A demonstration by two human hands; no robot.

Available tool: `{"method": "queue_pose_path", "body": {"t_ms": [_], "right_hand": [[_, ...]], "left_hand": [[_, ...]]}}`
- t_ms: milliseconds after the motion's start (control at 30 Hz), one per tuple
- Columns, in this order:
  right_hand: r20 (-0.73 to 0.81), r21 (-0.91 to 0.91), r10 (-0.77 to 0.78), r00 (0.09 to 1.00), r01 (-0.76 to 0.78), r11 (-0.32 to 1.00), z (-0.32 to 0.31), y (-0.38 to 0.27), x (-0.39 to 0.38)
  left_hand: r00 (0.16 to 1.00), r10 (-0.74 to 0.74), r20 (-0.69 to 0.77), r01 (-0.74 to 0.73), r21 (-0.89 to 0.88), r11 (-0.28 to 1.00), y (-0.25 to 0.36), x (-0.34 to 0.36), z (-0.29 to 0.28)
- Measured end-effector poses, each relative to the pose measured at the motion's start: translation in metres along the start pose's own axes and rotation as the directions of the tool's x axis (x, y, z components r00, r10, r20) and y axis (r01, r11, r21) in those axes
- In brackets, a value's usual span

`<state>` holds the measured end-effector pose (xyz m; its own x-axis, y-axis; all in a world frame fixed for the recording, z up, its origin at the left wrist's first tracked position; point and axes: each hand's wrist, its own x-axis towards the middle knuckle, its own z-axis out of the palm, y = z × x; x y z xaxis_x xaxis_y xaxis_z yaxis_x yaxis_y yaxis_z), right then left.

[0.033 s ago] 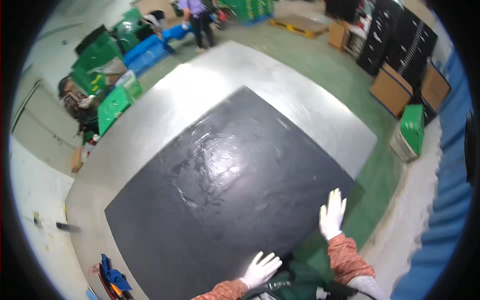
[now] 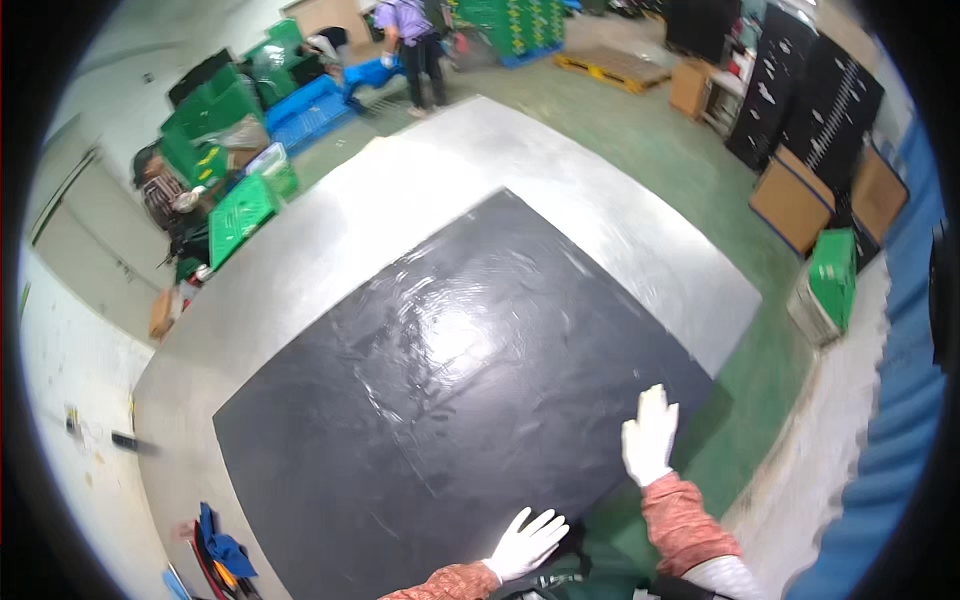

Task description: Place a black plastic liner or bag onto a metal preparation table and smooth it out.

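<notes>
A large black sheet [image 2: 400, 390] with a glossy, slightly wrinkled surface lies across a silver metal table [image 2: 640, 240]. Wearing a white glove, my left hand [image 2: 528, 545] rests flat by the sheet's near edge with its fingers spread. At the right edge of the sheet is my right hand [image 2: 650, 440], also gloved in white. Its fingers are stretched out and lie closer together, pointing away from me. Neither hand grips anything.
Tools with a blue cloth [image 2: 228, 550] sit at the table's left corner. A green-and-white box [image 2: 828, 285] and brown boards [image 2: 793, 200] stand right, near a blue curtain [image 2: 890, 400]. Several people, one in purple [image 2: 405, 25], are beyond the table among green crates [image 2: 240, 215].
My right hand has shifted a little left, further over the sheet's edge, and its fingers have come closer together. My left hand has barely moved. The whole view has tilted slightly.
</notes>
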<state>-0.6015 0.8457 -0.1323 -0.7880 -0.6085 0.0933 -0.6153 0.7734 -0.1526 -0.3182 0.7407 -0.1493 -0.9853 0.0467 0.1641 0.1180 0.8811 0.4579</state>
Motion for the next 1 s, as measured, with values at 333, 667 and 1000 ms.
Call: {"method": "queue_pose_path", "body": {"t_ms": [333,667,1000], "right_hand": [[0.367,-0.496,0.857,0.362,-0.703,0.51,-0.023,0.12,-0.02],[-0.304,0.071,-0.409,0.86,0.448,0.891,0.011,-0.14,0.098],[0.016,0.052,-0.355,0.935,0.353,0.934,0.036,-0.139,0.142]], "left_hand": [[0.975,-0.168,0.148,0.156,0.088,0.984,-0.004,0.034,-0.011],[0.777,-0.55,-0.308,0.597,0.083,0.798,-0.052,0.025,-0.052],[0.501,-0.85,-0.162,0.858,0.223,0.463,-0.055,-0.078,-0.053]]}}
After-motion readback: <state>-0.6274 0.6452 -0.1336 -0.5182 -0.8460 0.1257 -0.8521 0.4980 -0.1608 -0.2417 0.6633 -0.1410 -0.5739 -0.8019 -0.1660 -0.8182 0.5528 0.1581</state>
